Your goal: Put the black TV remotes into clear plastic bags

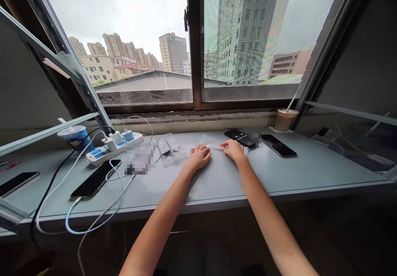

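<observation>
A clear plastic bag [214,146] lies on the grey desk [173,185] between my two hands. My left hand [199,158] rests on the desk at the bag's left side, fingers slightly apart, its fingertips at the bag's edge. From the right, my right hand [233,149] pinches the bag with thumb and fingers. A black remote control [240,138] lies just behind my right hand. To the left of my left hand are clear packets [170,147] with small dark items inside.
On the left stand a white power strip [105,151] with chargers and cables, a blue cup [77,138] and a charging phone [94,181]. Another phone [279,145] and an iced drink [285,120] are at right. Metal frames flank the desk; a window is behind.
</observation>
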### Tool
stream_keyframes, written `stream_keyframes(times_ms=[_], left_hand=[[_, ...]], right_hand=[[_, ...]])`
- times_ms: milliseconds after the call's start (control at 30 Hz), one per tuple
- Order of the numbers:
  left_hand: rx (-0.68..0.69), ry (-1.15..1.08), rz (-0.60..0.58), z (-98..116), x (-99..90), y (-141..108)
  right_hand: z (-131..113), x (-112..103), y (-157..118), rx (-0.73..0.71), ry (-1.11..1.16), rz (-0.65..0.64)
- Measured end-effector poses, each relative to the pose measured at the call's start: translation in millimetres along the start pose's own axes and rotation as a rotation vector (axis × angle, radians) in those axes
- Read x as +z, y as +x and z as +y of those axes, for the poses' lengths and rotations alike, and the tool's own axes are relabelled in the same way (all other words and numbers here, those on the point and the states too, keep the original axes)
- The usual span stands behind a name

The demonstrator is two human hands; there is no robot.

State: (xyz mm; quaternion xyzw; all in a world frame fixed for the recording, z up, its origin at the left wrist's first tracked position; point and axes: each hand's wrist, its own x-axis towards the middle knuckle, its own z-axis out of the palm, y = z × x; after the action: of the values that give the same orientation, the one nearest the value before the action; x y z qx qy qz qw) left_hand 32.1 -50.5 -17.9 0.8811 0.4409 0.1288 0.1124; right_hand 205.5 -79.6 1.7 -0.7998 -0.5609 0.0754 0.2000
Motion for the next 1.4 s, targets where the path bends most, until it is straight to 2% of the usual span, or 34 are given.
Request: stream_keyframes(times_ms=[133, 367, 467, 733, 867, 1233, 1400], left_hand=[[0.018, 0.002, 0.012, 1, -0.3, 0], [0.186, -0.051, -0.052, 8, 5.0, -3], [0.181, -0.061, -0.079, 11, 6.1, -3], [0.17, -0.062, -0.057, 11, 6.5, -2], [0.179, -0.051, -0.059, 11, 7.3, -3], [0.162, -0.04, -0.051, 10, 8.3, -2], [0.137, -0.03, 0.024, 11, 4.2, -4]], right_hand=[[-2, -1, -2, 0.007, -0.036, -0.019], [-4, -1, -3, -0.022, -0.016, -0.034], [-3, 0, -1, -0.027, -0.007, -0.034], [-1, 6, -1, -0.057, -0.029, -0.009], [1, 10, 4, 0.003, -0.067, -0.011], [7, 9, 9, 0.145, -0.092, 0.083], [8, 8, 11, 0.176, -0.041, 0.097]])
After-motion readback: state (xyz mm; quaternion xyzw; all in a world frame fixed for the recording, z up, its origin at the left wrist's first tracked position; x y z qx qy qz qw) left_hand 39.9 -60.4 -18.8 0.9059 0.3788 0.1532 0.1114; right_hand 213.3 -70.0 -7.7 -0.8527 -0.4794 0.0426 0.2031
